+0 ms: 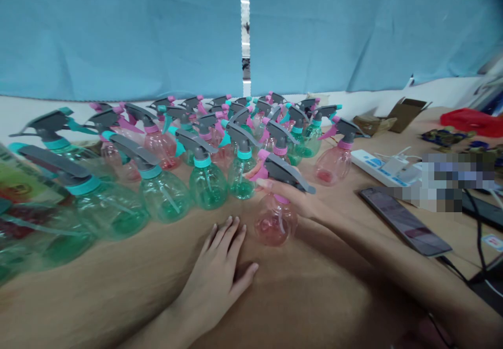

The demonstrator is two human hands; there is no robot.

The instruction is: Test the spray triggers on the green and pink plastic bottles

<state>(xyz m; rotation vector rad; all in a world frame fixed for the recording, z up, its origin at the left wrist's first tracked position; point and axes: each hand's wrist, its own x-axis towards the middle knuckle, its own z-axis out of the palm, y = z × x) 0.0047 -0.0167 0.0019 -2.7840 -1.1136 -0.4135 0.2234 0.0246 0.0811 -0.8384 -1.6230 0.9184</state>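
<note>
My right hand (293, 197) is closed round the neck of a pink spray bottle (275, 222) with a grey trigger head, which stands upright on the wooden table (118, 291). My left hand (220, 270) lies flat on the table just left of that bottle, fingers stretched out and holding nothing. Behind them stand several green spray bottles (207, 181) and more pink spray bottles (333, 160), all with grey trigger heads.
A phone (404, 227) lies face up at the right, with a white power strip (385, 168) and cables behind it. A small cardboard box (406, 113) and a red item (471, 121) sit at the far right. A blue curtain (118, 34) hangs behind the table.
</note>
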